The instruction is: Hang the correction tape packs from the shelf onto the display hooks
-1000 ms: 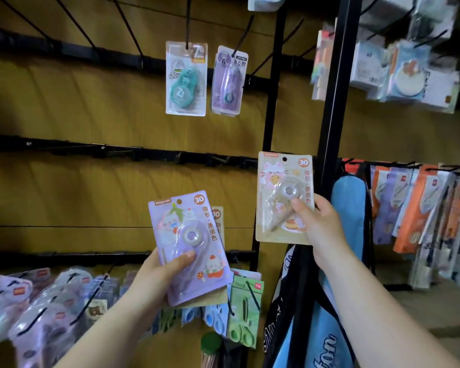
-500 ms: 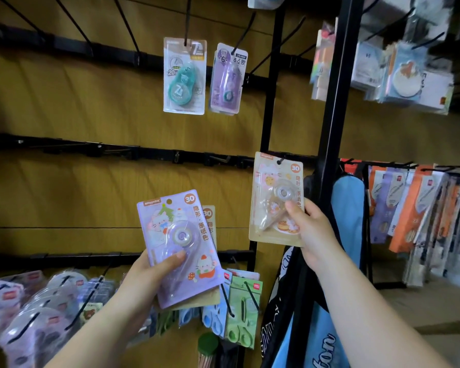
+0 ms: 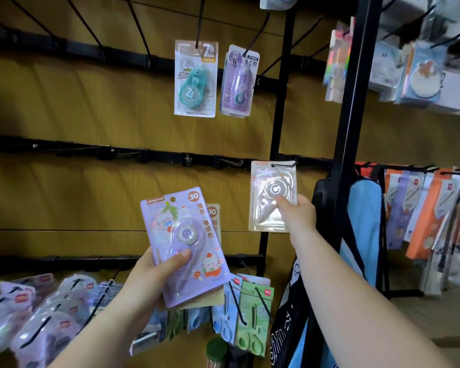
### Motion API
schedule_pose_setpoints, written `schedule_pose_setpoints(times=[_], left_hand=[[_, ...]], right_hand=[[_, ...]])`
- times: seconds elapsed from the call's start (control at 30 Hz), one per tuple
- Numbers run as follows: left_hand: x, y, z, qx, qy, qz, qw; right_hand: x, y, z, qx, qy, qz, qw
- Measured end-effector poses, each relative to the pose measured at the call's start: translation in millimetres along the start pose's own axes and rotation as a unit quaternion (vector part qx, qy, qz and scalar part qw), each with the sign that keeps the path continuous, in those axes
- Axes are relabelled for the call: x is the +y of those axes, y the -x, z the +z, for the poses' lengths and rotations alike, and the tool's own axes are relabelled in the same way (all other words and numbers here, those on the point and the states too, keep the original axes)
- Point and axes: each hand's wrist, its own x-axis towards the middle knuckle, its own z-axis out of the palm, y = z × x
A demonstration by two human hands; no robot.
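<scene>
Behind the purple pack (image 3: 186, 245) gripped in the left hand (image 3: 154, 272), a tan pack (image 3: 215, 217) shows only its edge, and both forearms run off the bottom edge. Glare blanks the print on the cream correction tape pack (image 3: 272, 197), so it is hard to tell whether the black hook (image 3: 282, 164) passes fully through its hang slot. Half a second ago that print was readable and the pack was tilted; now it faces flat. The right hand (image 3: 299, 216) pinches its lower right corner, thumb on the blister. The pack sits up and left of the hand, its top at the hook.
</scene>
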Motion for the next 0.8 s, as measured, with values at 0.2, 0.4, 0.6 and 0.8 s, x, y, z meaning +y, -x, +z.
schedule_pose_setpoints(times=[0.2,0.4,0.6,0.8], left_hand=[[1,-5,-8,-0.02,0.011,-0.008,1.0],[-5,-7,-10,-0.003,-0.003,-0.017,1.0],[-5,1,-4,-0.006,-0.009,-0.022,1.0],[2,10,6,-0.03,-0.009,0.003,1.0]], right_hand=[[8,-10,19,0.028,0.049,0.01,0.998],[24,15,26,0.041,0.109,0.01,0.993],[28,72,33,-0.133,0.096,-0.115,0.98],[7,85,33,-0.267,0.088,-0.079,0.956]])
